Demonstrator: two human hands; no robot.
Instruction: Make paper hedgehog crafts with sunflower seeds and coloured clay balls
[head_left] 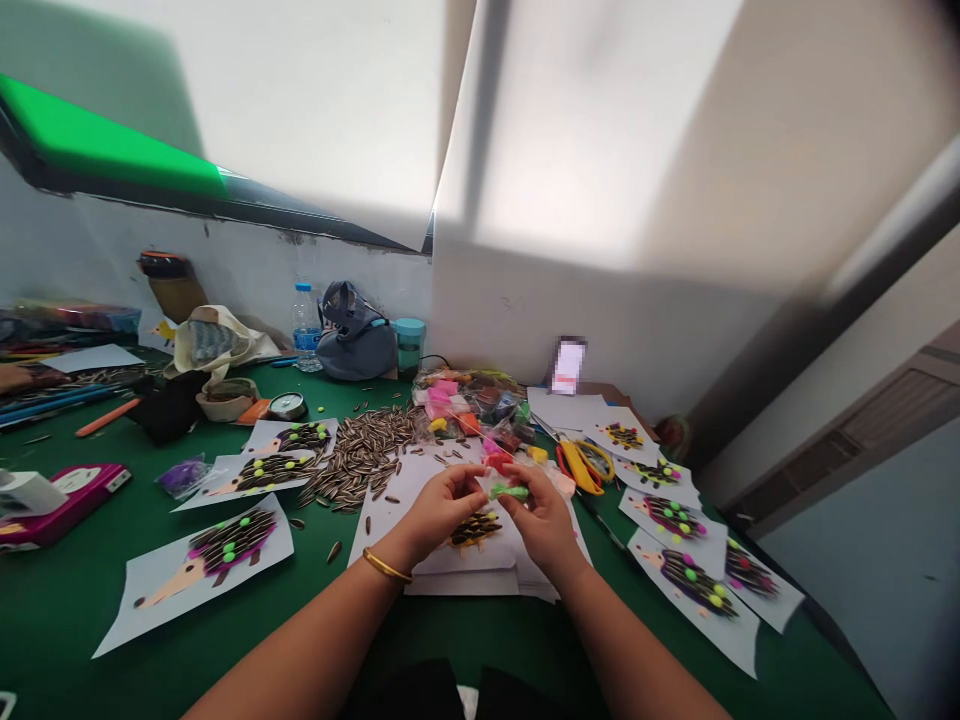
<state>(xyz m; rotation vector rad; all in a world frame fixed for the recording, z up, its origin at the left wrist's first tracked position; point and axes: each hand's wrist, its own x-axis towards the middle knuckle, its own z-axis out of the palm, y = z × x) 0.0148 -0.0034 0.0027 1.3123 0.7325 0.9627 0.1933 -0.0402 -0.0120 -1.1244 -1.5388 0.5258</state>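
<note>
At the middle of the green table [67,600], the left hand [442,510] and the right hand [544,520] are brought close together, fingertips nearly meeting. A small lump of green clay [511,492] is pinched between the fingers of the right hand; the left hand's fingers are curled at the clay's 9 o'clock side, and whether they touch it cannot be told. A gold bangle [386,566] is worn on the left wrist.

Directly beneath the hands, a half-done hedgehog picture [475,528] is laid on a stack of white sheets [457,575]. At 10 o'clock from the hands, a heap of sunflower seeds [360,450] is spread over the table. At 12 o'clock a clear bag of coloured clay [465,398] is seen, and at 2 o'clock yellow-handled scissors [581,465] lie flat.

Finished hedgehog sheets are set out on both sides: one [202,570] at 8 o'clock, near the table's front edge, and a row [690,575] at 4 o'clock along the right edge. A water bottle [305,325] is stood against the wall at 11 o'clock.
</note>
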